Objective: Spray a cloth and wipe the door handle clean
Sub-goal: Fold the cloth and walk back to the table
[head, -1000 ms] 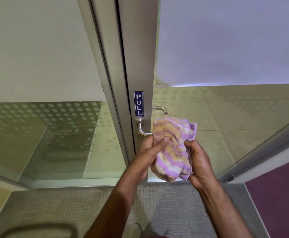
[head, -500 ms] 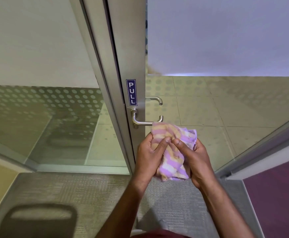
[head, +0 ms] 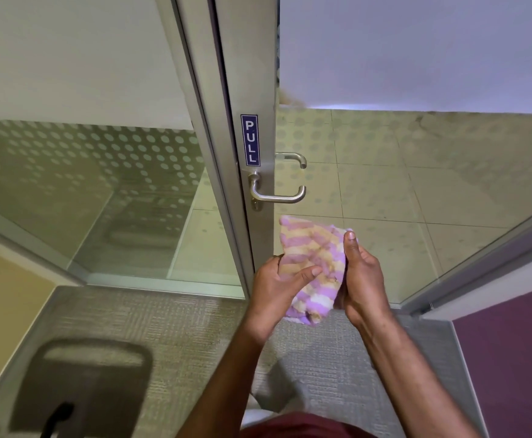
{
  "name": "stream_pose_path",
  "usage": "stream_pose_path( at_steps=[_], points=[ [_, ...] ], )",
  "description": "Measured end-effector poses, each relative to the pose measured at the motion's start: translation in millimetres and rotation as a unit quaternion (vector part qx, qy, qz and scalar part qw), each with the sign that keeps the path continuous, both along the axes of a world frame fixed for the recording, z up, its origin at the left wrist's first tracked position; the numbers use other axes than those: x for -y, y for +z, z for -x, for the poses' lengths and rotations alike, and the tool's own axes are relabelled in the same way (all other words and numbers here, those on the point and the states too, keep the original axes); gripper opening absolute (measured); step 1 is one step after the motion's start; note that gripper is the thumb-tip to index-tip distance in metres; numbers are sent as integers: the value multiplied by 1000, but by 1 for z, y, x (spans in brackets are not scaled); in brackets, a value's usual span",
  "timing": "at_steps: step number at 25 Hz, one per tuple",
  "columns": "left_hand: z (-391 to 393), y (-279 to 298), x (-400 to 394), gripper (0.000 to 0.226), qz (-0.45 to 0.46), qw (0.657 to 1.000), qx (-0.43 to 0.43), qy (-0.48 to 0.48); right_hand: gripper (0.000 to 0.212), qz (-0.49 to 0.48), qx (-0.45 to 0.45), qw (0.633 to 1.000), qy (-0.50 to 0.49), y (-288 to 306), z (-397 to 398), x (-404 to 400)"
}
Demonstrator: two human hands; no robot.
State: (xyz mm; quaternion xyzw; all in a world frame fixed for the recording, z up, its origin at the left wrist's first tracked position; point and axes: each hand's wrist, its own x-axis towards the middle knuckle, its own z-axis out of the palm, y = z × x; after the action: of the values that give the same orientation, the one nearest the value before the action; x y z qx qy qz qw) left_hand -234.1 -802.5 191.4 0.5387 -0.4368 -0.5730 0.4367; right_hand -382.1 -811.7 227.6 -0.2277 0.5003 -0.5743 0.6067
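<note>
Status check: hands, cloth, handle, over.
Left hand and right hand both grip cloth. Cloth below handle, not touching. Nothing in between.

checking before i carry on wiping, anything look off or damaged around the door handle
Nothing stands out. The handle sits level and intact on the door frame, under the PULL sticker. Both the left hand and right hand hold the cloth below the handle, not touching it.
</note>
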Motion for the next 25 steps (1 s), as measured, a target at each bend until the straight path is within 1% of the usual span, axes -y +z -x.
stream_pose_path(
  at_steps=[2,3,5,6,7,8,9,11,14,15,17,19,21,25],
  points=[
    [-5,2,-10,56,-21,999,-27,5,44,-14,-22,999,23,-1,-4,-11],
    [-8,2,-17,54,-22,999,-34,15,46,-11,-44,998,52,0,-7,-18],
    [-13,5,-29,42,-27,998,-41,43,44,11,-94,987,126,-1,-11,-33],
    [-18,7,-35,34,-31,997,-35,61,51,20,-114,981,153,-3,-14,-41],
    [-22,9,-42,28,-37,996,-26,78,62,24,-124,977,174,-5,-17,-48],
    [-30,10,-50,23,-42,995,-21,93,71,28,-127,973,189,-8,-22,-56],
    [-39,10,-59,22,-48,993,-22,103,74,29,-126,972,195,-10,-28,-63],
    [-60,10,-79,24,-68,990,-66,104,68,37,-119,972,197,-14,-41,-80],
    [-95,4,-119,36,-70,980,-153,104,51,54,-113,972,201,-22,-69,-112],
    [-105,0,-132,34,-68,978,-167,105,47,56,-112,971,205,-26,-78,-123],
    [-121,-8,-158,28,-73,973,-184,115,39,42,-109,970,215,-34,-96,-145],
    [-133,-13,-185,29,-92,965,-199,143,36,11,-101,972,214,-38,-111,-166],
    [-141,-16,-209,26,-96,961,-202,164,36,-1,-97,970,223,-37,-119,-183],
    [-151,-19,-263,23,-84,953,-194,215,38,12,-93,957,274,-38,-136,-221]
  ],
)
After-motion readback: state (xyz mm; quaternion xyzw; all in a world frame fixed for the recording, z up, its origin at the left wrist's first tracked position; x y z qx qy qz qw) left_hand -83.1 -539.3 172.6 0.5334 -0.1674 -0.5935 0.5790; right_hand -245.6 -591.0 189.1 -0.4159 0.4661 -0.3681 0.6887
